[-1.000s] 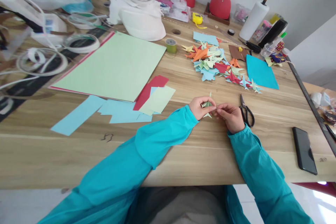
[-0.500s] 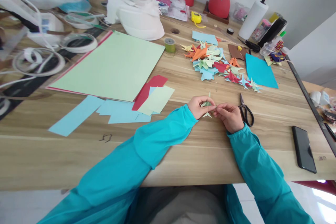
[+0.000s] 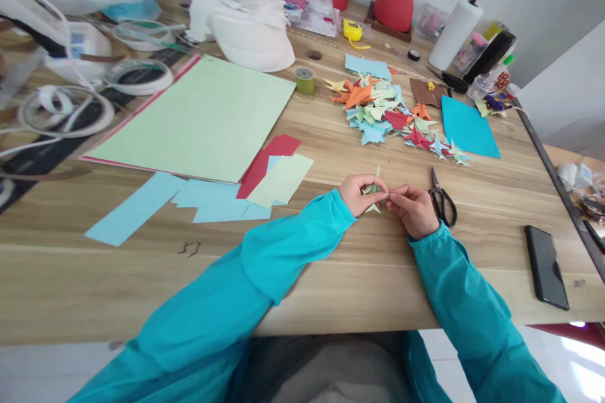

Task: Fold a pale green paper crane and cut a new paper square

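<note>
A pale green folded paper figure [image 3: 372, 207] with pointed tips is pinched in my left hand [image 3: 360, 192], partly hidden behind its fingers. My right hand [image 3: 413, 206] is closed in a pinch, its fingertips meeting those of the left at the figure's right side. What lies between the right fingertips is too small to make out. Just right of that hand, black-handled scissors [image 3: 443, 200] rest on the table with their blades pointing away. Beyond both hands lies a pile of folded paper figures [image 3: 373, 101] in orange, red, green, blue and yellow.
Left of my hands are pale green sheets [image 3: 203, 119], blue paper strips [image 3: 135, 208] and a red piece [image 3: 265, 167]. A thread spool [image 3: 305, 80] stands beyond them. A turquoise sheet [image 3: 467, 126] and a phone [image 3: 547, 266] lie to the right. White tape rolls [image 3: 139, 77] sit far left.
Both hands keep almost the same pinching pose at the folded paper figure. The view has shifted very slightly; nothing else has visibly moved.
</note>
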`<state>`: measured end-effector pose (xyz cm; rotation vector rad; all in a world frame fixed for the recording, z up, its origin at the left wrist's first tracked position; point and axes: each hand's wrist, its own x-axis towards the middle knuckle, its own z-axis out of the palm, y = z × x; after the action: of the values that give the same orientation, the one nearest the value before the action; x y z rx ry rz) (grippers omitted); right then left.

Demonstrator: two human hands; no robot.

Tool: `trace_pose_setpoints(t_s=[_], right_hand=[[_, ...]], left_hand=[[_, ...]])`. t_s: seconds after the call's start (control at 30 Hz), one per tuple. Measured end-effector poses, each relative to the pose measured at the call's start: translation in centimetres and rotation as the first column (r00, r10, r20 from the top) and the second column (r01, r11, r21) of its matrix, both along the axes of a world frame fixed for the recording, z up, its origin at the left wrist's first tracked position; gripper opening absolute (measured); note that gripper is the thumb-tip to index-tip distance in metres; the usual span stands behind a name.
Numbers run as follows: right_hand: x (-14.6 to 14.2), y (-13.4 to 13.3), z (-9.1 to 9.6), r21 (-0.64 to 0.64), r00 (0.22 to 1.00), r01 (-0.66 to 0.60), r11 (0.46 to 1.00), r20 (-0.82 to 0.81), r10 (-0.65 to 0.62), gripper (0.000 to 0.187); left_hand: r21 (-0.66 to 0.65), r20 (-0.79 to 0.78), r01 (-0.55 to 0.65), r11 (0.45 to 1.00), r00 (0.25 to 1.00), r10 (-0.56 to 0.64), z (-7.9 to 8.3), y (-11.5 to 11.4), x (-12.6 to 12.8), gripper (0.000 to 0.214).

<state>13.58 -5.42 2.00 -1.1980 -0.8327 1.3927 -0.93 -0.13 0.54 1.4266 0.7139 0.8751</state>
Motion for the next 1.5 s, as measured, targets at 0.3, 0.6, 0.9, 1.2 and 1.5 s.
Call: trace_pose_setpoints(t_s=[0.3, 0.6, 0.9, 1.2, 1.5], right_hand=[[0.0, 0.1, 0.0, 0.006, 1.000, 0.000, 1.000, 0.030, 0.000, 0.018], [0.0, 0.1, 0.3, 0.046, 1.000, -0.007, 0.999, 0.023, 0.006, 0.038], [-0.2, -0.1, 0.1, 0.052, 1.000, -0.027, 0.998, 0.015, 0.026, 0.019], [0.0, -0.1, -0.4, 0.103, 0.992, -0.067, 0.992, 0.110, 0.056, 0.015], [0.1, 0.0, -0.7, 0.106, 0.988, -0.059, 0.993, 0.151, 0.043, 0.016]], left_hand=[[0.037, -0.058, 0.011, 0.999, 0.998, -0.009, 0.4, 0.0, 0.0, 0.017], [-0.039, -0.057, 0.019, 0.999, 0.998, -0.022, 0.3, -0.2, 0.0, 0.019], [-0.169, 0.086, -0.037, 0.985, 0.995, 0.052, 0.5, 0.3, 0.2, 0.029], [-0.172, 0.125, -0.011, 0.985, 0.992, 0.033, 0.5, 0.2, 0.2, 0.030], [-0.121, 0.068, -0.012, 0.993, 0.997, 0.020, 0.4, 0.2, 0.1, 0.021]])
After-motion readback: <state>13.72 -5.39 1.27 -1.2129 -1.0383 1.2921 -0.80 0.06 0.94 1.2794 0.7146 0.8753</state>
